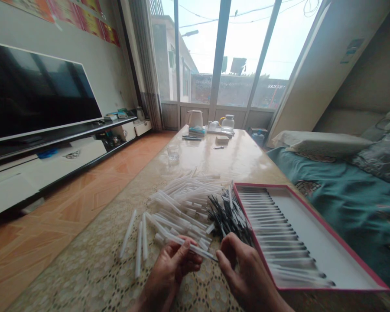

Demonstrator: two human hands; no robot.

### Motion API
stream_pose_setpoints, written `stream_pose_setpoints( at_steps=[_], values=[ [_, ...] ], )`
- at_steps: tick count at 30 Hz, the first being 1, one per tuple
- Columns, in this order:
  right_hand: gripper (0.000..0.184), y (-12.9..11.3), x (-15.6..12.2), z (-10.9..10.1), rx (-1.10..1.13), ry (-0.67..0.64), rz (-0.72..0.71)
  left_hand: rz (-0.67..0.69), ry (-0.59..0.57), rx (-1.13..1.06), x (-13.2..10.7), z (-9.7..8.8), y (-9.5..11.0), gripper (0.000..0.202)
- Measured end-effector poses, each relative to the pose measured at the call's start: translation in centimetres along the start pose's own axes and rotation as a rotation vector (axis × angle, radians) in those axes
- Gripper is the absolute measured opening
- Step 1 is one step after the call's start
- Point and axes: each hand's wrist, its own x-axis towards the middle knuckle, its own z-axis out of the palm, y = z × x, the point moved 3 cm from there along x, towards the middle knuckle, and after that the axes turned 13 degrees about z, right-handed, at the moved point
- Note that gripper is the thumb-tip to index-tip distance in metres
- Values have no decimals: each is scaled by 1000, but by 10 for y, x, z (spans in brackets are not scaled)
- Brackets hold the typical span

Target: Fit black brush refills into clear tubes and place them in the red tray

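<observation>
My left hand [172, 268] grips a thin white plastic tube [191, 247] between its thumb and fingers. The fingertips of my right hand [243, 273] pinch the tube's far end, though the exact contact is too small to make out. Just beyond my hands lies a loose heap of similar white tubes [182, 212], with several stray ones [138, 240] at its left. A bundle of thin dark-tipped sticks [229, 216] sits to the heap's right. Next to it, a red-rimmed white box [299, 236] holds neat rows of slim pieces.
A lace-patterned mat [84, 268] covers the near part of a glossy table [234, 158]. Farther along stand a white kettle [195, 119], a glass jug [228, 124] and a drinking glass [173, 152]. A teal-covered bed [354, 203] lies right, and a television [35, 93] left.
</observation>
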Motion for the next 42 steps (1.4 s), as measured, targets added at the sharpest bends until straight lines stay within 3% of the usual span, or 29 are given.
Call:
stream_pose_setpoints(
  at_steps=[3,5,7,9,11,13,15,19,29,31,34,39,42],
  values=[
    [24,0,1,1,89,41,46,-66,-185,30,-5,8,-5,13],
    [30,3,3,-1,184,67,68,-116,-221,15,-7,10,-8,14],
    [36,11,7,-5,267,123,112,-136,-150,-58,-5,6,-9,12],
    [32,20,11,-10,242,230,132,-120,-6,-164,-1,-1,-6,7],
    [18,25,15,-13,107,329,49,-90,140,-244,3,-9,-3,9],
    [9,26,16,-10,-59,346,-75,-77,214,-284,7,-15,-1,14],
    [15,25,16,-4,-204,306,-138,-69,229,-292,9,-17,0,17],
    [20,23,17,6,-384,286,-117,-43,250,-243,9,-18,-2,15],
    [17,27,28,19,-506,302,-149,-1,234,-109,6,-14,0,12],
    [15,26,26,16,-432,332,-159,-2,224,-102,6,-13,1,11],
    [14,22,20,7,-147,336,-125,1,201,-93,5,-11,0,9],
    [24,17,12,9,553,-36,123,18,168,-67,4,-10,-1,7],
    [24,16,11,16,821,-180,245,13,148,-57,5,-11,-3,7]
  ],
)
